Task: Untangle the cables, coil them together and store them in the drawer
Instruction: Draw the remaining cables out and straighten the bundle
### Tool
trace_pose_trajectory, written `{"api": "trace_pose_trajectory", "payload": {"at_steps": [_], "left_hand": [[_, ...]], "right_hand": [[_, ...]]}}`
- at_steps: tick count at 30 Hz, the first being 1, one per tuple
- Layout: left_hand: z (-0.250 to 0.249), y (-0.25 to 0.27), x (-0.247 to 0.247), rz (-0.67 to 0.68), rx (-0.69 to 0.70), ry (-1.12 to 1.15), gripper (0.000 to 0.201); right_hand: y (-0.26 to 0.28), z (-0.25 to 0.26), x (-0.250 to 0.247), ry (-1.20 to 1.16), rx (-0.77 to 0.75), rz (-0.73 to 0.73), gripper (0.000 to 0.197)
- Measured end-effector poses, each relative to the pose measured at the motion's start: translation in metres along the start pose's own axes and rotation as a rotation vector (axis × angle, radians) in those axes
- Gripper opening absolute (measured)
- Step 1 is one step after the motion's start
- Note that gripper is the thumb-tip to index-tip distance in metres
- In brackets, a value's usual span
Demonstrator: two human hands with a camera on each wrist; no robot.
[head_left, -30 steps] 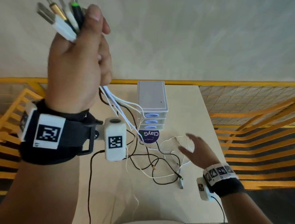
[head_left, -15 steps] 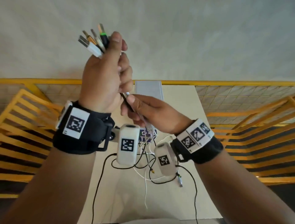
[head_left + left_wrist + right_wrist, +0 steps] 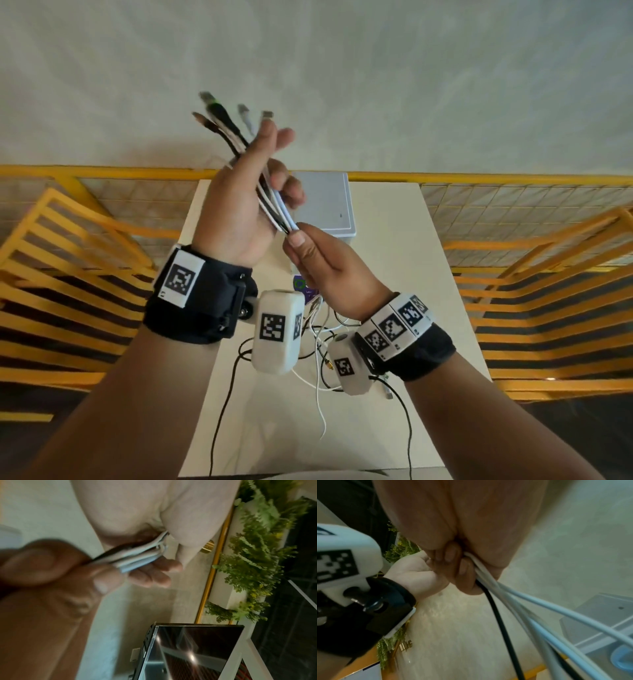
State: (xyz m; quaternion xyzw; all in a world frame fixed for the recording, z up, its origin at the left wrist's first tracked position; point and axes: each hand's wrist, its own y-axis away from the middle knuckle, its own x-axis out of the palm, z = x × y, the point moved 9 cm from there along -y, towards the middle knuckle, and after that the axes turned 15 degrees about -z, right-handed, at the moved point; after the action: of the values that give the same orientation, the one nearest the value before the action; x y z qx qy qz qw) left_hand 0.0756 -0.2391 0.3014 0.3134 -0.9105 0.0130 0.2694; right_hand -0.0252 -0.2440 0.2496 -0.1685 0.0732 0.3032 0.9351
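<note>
Both hands grasp the cables (image 3: 274, 205) above a drawer unit (image 3: 325, 205), loose ends trailing over the table (image 3: 428, 274).

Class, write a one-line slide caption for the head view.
Left hand holds the cable bundle plugs-up while right hand pinches it below, above the drawer unit.

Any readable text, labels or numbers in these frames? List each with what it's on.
No text can be read.
Purple sticker on the drawer unit: print mostly hidden by the right hand, the rest too small.
Wrist bands and wrist cameras: black-and-white square code tags only, no words.
Cables, table: no markings visible.
</note>
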Motion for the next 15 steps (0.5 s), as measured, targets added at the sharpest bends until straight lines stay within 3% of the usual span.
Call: {"api": "trace_pose_trajectory", "payload": {"at_steps": [4, 8, 15], "left_hand": [[0.009, 0.004, 0.002, 0.078, -0.119, -0.059, 0.045], [0.008, 0.003, -0.008, 0.004, -0.12, -0.071, 0.046], [-0.01, 0.002, -0.021, -0.138, 0.009, -0.129, 0.046]], "right_hand": [[0.006, -0.018, 0.009, 0.024, 0.007, 0.033, 0.034], [0.016, -0.032, 0.011, 0.047, 0.004, 0.024, 0.033], [0.032, -0.052, 0.014, 0.074, -0.008, 0.007, 0.029]]}}
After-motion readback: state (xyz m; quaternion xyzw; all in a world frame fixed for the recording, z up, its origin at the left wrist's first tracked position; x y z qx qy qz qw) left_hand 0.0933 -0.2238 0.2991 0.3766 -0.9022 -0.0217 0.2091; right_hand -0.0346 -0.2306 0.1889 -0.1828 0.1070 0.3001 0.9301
